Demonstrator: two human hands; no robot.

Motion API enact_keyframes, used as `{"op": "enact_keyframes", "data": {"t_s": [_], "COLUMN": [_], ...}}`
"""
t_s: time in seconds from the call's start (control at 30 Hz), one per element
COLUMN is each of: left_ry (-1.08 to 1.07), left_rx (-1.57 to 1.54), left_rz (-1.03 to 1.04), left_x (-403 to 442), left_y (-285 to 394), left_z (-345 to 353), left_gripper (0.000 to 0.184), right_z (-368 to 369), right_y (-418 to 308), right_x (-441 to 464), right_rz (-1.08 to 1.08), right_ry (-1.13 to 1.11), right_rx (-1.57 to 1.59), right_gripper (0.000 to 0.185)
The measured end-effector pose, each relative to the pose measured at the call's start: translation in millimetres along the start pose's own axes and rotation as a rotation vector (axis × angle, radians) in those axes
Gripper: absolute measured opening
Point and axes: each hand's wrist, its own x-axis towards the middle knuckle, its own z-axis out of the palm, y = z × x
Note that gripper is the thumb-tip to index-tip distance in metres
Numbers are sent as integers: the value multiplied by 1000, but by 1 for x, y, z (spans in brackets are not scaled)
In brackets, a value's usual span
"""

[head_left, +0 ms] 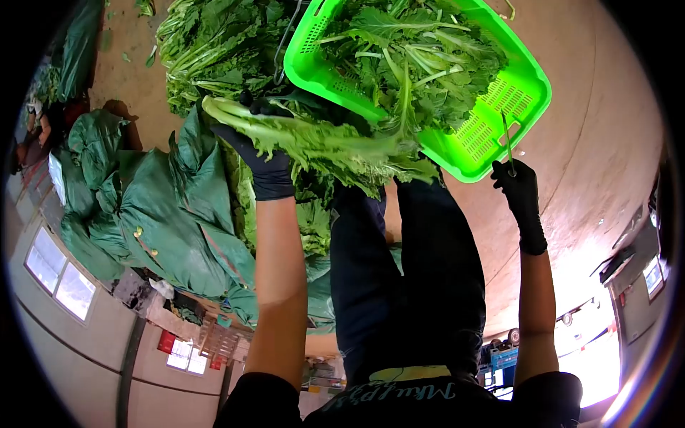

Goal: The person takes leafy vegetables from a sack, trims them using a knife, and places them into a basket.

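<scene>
My left hand [260,160], in a black glove, is closed around the thick pale base of a leafy green [314,143]. The plant lies sideways across the view, and its leaf tips reach the near side of a bright green plastic basket [531,68]. Inside the basket is a heap of cut leafy greens [428,64]. My right hand [521,192], also gloved in black, grips a small knife [507,135] just off the basket's near right corner. Its narrow blade points away from me; the handle is mostly hidden by the fingers.
A large pile of leafy greens [214,46] lies on the floor at the upper left. Dark green plastic sheeting [164,207] is bunched at the left. My legs [407,271] are below the basket. Brown floor [592,143] stretches to the right.
</scene>
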Motion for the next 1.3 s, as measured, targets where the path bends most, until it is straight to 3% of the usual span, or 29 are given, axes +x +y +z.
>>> {"op": "enact_keyframes", "data": {"t_s": [0.07, 0.13, 0.37, 0.4, 0.47, 0.53, 0.6, 0.67, 0.73, 0.77, 0.83, 0.87, 0.97, 1.03, 1.17, 1.3], "left_ry": [339, 413, 241, 295, 900, 513, 700, 990, 1548, 1461, 893, 770, 705, 538, 117, -59], "left_rx": [192, 191, 198, 246, 930, 514, 686, 901, 1531, 1759, 1815, 1924, 2027, 1945, 1567, 1361], "left_rz": [54, 28, -74, 8, 522, 232, 113, 233, 340, 369, 444, 429, 484, 523, 521, 509], "left_x": [-6, -11, -13, -11, 13, 16, 34, 29, 36, 35, 40, 46, 35, 20, 19, 19], "left_y": [-2, -3, 16, 25, 47, 102, 146, 238, 268, 272, 236, 193, 101, 72, 63, 72], "left_z": [12, 18, 37, 45, 62, 78, 102, 66, 74, 79, 105, 133, 208, 250, 301, 324], "left_gripper": [69, 71, 79, 73, 71, 67, 63, 61, 51, 38, 28, 24, 16, 10, 11, 25], "right_z": [10, 19, 32, 29, 26, 24, 23, 25, 29, 30, 39, 42, 58, 70, 89, 103], "right_y": [-5, -15, -10, -5, 1, 2, 7, 5, 1, 0, -8, -11, -14, -16, -31, -41], "right_x": [-3, -8, -10, -10, -10, -12, -12, -13, -12, -11, -11, -12, -10, -11, -11, -12], "right_rz": [4, 30, -222, -162, -76, -62, -28, -43, -33, -25, -34, -30, -50, -68, -64, -97], "right_ry": [-17, -35, -3, -6, -7, -9, -22, -57, -82, -85, -105, -110, -148, -153, -200, -239], "right_rx": [-33, -31, -78, -147, -96, -12, 11, 31, 20, 11, 12, 7, -35, -68, -164, -181], "right_gripper": [26, 27, 17, 17, 18, 19, 16, 14, 14, 13, 14, 14, 17, 18, 18, 13]}}
